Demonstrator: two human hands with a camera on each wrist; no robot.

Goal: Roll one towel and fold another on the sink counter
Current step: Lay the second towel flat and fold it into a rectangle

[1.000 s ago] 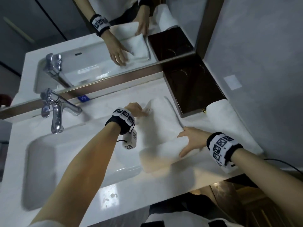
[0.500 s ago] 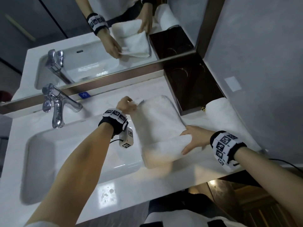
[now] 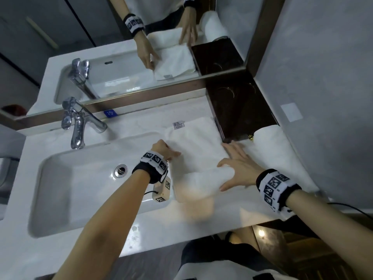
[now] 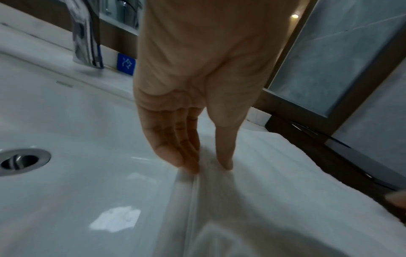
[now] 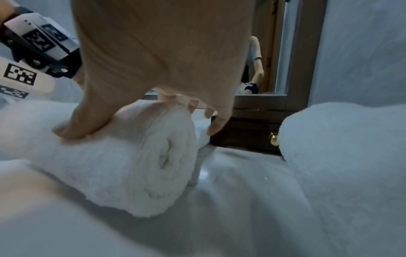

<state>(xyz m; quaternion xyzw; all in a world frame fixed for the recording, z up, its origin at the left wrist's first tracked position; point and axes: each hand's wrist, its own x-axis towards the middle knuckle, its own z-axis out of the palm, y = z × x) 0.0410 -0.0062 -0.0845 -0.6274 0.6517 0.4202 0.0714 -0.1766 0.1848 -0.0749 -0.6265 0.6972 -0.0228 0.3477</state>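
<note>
A white towel (image 3: 193, 142) lies on the counter right of the sink, its near end wound into a roll (image 3: 197, 182) and its far part flat, with a label at the far edge. My right hand (image 3: 224, 170) grips the roll's right end (image 5: 131, 165), thumb on the near side and fingers over the top. The straight fingers of my left hand (image 3: 173, 154) touch the towel's left edge (image 4: 274, 173) at the sink rim. A second white towel (image 3: 270, 146) sits bundled against the right wall.
The sink basin (image 3: 80, 188) with its drain (image 3: 121, 170) and chrome faucet (image 3: 77, 126) fills the left. A dark wooden box (image 3: 242, 110) stands in the back right corner, touching the towel's far right side. A mirror runs along the back.
My left hand let go of the towel's far left corner and came nearer along the left edge. The far part now lies flat. My right hand stays on the roll.
</note>
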